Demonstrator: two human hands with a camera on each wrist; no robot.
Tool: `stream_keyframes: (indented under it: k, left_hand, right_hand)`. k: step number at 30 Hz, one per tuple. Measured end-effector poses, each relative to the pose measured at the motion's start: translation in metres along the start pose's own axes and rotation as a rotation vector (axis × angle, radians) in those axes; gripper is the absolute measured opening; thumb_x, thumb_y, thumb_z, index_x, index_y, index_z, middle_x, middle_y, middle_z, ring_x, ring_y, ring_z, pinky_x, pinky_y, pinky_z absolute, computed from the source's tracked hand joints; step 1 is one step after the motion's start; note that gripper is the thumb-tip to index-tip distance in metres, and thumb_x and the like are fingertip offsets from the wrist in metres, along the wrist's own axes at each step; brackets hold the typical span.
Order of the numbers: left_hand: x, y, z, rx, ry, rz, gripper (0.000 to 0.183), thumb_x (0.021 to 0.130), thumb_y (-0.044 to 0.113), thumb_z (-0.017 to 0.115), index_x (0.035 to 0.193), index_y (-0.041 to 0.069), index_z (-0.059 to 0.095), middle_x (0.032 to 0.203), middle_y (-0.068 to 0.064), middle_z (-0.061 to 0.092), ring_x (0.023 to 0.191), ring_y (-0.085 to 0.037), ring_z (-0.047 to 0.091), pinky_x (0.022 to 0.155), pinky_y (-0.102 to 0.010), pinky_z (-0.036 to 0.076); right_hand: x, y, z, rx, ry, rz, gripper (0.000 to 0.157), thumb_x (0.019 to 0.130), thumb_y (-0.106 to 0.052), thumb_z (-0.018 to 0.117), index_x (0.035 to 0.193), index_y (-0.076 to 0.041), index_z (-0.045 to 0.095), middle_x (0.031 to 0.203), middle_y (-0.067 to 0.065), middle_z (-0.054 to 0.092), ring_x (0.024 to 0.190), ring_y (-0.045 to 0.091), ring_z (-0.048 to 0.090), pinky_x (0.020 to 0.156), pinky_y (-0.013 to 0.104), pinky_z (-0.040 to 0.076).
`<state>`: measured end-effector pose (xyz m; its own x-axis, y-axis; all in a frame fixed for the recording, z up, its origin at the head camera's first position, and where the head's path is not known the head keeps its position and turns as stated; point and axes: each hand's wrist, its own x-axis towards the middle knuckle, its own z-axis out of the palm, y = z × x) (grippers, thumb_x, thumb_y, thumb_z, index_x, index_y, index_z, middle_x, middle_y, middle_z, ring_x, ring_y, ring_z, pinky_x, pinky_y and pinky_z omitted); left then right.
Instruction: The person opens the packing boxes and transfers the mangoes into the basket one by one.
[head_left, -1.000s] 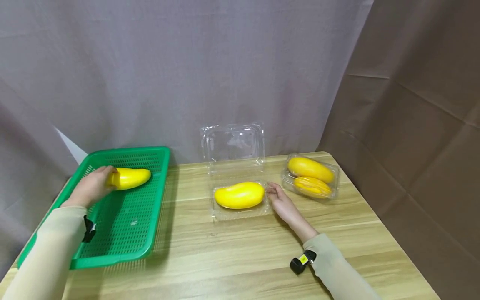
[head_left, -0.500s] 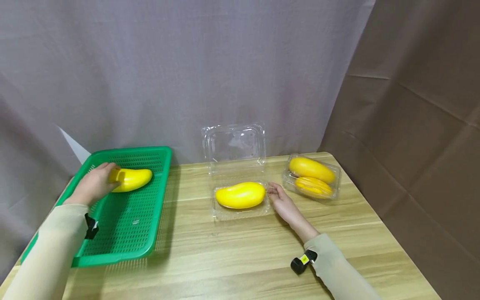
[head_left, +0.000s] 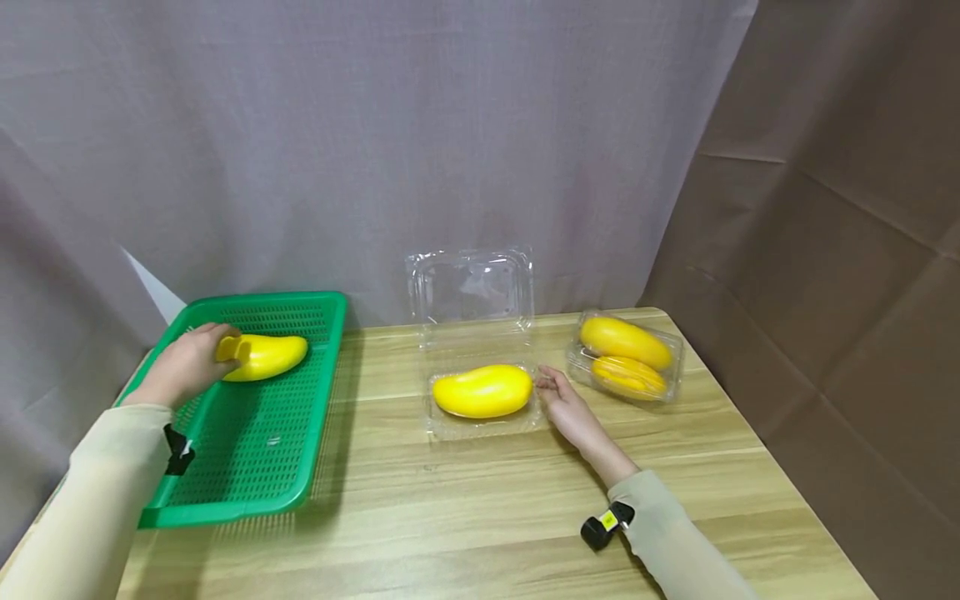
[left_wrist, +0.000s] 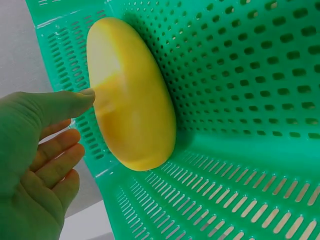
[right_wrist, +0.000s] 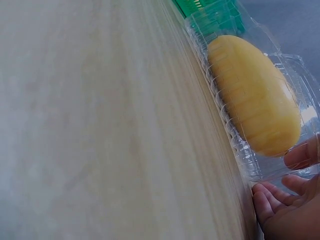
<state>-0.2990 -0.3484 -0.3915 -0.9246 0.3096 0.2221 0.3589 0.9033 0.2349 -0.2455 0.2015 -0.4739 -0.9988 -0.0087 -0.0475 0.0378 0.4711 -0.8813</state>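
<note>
In the head view my left hand [head_left: 187, 364] is at the left end of a yellow mango [head_left: 273, 357] lying in the green basket. From the left wrist, the thumb lies close against that mango [left_wrist: 132, 95]; whether it touches is unclear. The other fingers are loosely bent and apart from it. My right hand [head_left: 570, 412] is at the right edge of a lidded clear plastic box [head_left: 474, 287], its lid raised. Another mango [head_left: 483, 391] lies inside. The right wrist view shows the thumb [right_wrist: 302, 152] at the box rim and the fingers below, pinching its end.
The green basket [head_left: 251, 467] stands at the table's left side. Beside my right hand, toward the back right corner, a closed clear box [head_left: 673, 367] holds two mangoes [head_left: 626, 342]. A grey curtain [head_left: 480, 150] hangs behind the wooden table [head_left: 450, 525].
Left thumb and fingers now stand visibly apart at the mango's end, with a gap showing between them. My right hand stays at the box. The head view has shifted slightly.
</note>
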Motion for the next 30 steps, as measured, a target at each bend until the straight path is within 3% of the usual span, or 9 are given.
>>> stream_keyframes:
  k: [6,11,14,24,30]
  left_hand:
    - [0.009,0.014,-0.003,-0.054,-0.039,0.004,0.046,0.094,0.017,0.071,0.129,-0.010,0.056,0.126,-0.035,0.057,0.113,-0.052,0.054,0.093,-0.067,0.044]
    - [0.023,0.039,-0.005,-0.072,-0.098,-0.002,0.053,0.098,0.023,0.067,0.137,-0.009,0.052,0.140,-0.035,0.048,0.127,-0.054,0.044,0.102,-0.068,0.038]
    - [0.029,0.057,-0.005,-0.081,-0.095,0.006,0.054,0.099,0.025,0.066,0.139,-0.008,0.051,0.143,-0.033,0.047,0.131,-0.053,0.042,0.105,-0.066,0.037]
    - [0.046,0.122,-0.008,-0.096,-0.043,0.126,0.050,0.097,0.022,0.069,0.137,-0.004,0.055,0.141,-0.026,0.054,0.128,-0.044,0.051,0.105,-0.058,0.042]
    - [0.059,0.163,-0.002,-0.076,-0.034,0.209,0.051,0.094,0.021,0.073,0.135,-0.005,0.056,0.137,-0.024,0.057,0.123,-0.041,0.056,0.103,-0.055,0.046]
  right_hand:
    - [-0.001,0.002,-0.001,0.001,0.009,-0.006,0.052,0.107,-0.018,0.040,0.156,-0.005,0.030,0.146,0.023,0.048,0.138,0.040,0.042,0.117,0.055,0.029]
    - [-0.001,0.001,-0.001,0.008,0.008,-0.008,0.052,0.107,-0.017,0.040,0.156,-0.004,0.030,0.146,0.023,0.048,0.137,0.040,0.042,0.116,0.055,0.030]
    - [-0.001,0.001,-0.001,0.008,-0.003,-0.011,0.052,0.107,-0.018,0.040,0.156,-0.004,0.029,0.147,0.024,0.047,0.137,0.040,0.042,0.114,0.055,0.032]
    - [-0.002,-0.002,0.004,0.006,-0.005,-0.011,0.052,0.107,-0.020,0.041,0.156,-0.006,0.029,0.146,0.022,0.047,0.138,0.039,0.041,0.116,0.055,0.030]
    - [-0.002,-0.002,0.004,0.000,0.002,-0.023,0.052,0.107,-0.018,0.040,0.155,-0.005,0.030,0.145,0.023,0.049,0.137,0.040,0.043,0.115,0.055,0.031]
